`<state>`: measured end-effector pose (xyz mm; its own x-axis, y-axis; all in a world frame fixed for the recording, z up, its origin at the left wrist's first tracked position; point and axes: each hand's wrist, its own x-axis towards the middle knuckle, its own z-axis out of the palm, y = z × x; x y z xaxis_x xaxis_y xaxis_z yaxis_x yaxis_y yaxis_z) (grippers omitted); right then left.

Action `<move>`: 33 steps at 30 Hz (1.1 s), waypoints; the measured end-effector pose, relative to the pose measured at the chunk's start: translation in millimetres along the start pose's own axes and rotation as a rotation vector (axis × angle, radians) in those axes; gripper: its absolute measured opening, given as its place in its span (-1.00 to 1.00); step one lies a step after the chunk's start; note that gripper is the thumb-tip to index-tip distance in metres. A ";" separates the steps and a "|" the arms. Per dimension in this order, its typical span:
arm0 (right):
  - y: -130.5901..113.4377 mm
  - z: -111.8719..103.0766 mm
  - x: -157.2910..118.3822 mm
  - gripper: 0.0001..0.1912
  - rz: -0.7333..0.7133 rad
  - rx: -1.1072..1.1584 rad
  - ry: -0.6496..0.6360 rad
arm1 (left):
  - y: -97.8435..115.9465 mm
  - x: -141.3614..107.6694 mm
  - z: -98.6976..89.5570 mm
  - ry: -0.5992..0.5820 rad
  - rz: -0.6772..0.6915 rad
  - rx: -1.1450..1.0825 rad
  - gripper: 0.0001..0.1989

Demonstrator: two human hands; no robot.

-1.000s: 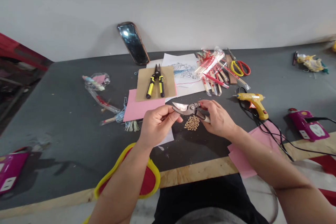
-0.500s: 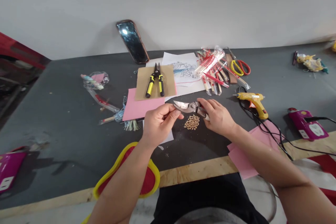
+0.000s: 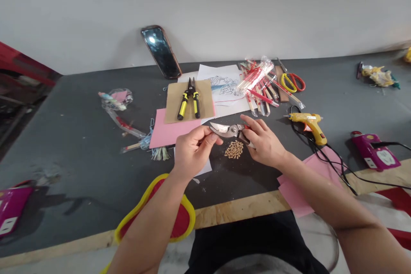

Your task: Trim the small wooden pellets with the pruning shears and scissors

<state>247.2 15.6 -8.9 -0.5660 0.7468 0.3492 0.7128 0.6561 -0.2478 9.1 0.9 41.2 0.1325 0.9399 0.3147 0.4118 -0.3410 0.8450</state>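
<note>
Pruning shears (image 3: 231,130) are gripped by the handles in my right hand (image 3: 266,142), its index finger lifted a little off them. Their blades point left and reach the fingertips of my left hand (image 3: 194,150). That hand is pinched closed at the blade tips; what sits between its thumb and fingers is hidden or too small to make out. Just below the shears, a small pile of short cut wooden pieces (image 3: 234,149) lies on the dark table (image 3: 86,137).
Yellow-black pliers (image 3: 189,102) lie on brown cardboard (image 3: 205,94). Behind are wrapped chopsticks (image 3: 257,79), scissors (image 3: 293,82) and a leaning phone (image 3: 161,51). A yellow glue gun (image 3: 308,125) with a black cable and a purple power strip (image 3: 376,151) are at right. Pink paper (image 3: 302,201) overhangs the front edge.
My right index finger has lifted from the shears, showing a bit of red on the handle. The left hand keeps its pinch, and the view has shifted slightly.
</note>
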 end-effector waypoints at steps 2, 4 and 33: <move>-0.8 -0.9 -0.2 -0.64 0.000 -0.039 0.006 | -0.2 -0.1 -1.2 -0.021 -0.027 -0.045 -0.76; -1.4 -1.9 0.0 -0.61 -0.012 -0.071 0.015 | -0.7 -0.1 -1.8 -0.046 -0.046 -0.108 -0.77; -7.6 -2.4 2.5 -0.38 0.109 0.058 -0.012 | 2.0 -0.5 2.1 -0.136 -0.114 -0.257 -0.74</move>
<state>241.4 12.2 -4.0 -0.4917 0.8150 0.3065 0.7456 0.5759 -0.3353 11.8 -0.2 41.8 0.2251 0.9602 0.1651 0.1918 -0.2098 0.9587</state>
